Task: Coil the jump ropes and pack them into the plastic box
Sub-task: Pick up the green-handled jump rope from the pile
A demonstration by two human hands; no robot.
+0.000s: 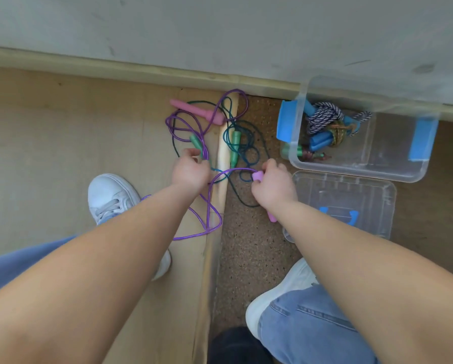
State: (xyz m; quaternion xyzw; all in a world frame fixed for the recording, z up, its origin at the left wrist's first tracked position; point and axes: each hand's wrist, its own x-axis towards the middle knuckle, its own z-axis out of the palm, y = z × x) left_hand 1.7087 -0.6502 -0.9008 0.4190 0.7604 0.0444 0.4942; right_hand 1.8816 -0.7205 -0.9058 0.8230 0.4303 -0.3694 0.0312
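Observation:
A purple jump rope [209, 219] lies in loose loops on the floor, tangled with a dark green rope [246, 151] that has two green handles. My right hand [272, 187] is closed around one pink handle [258, 176] of the purple rope. My left hand [191, 169] pinches the purple cord near a green handle [196, 141]. The other pink handle [196, 111] rests on the floor farther away. To the right stands a clear plastic box [393, 169] with blue latches, holding several coiled ropes [325, 122].
The box's clear lid [351, 190] with a blue handle lies on the floor in front of the box. A grey wall with a wooden skirting runs along the far side. My white shoes [109, 195] and jeans are near the ropes. Cardboard covers the floor on the left.

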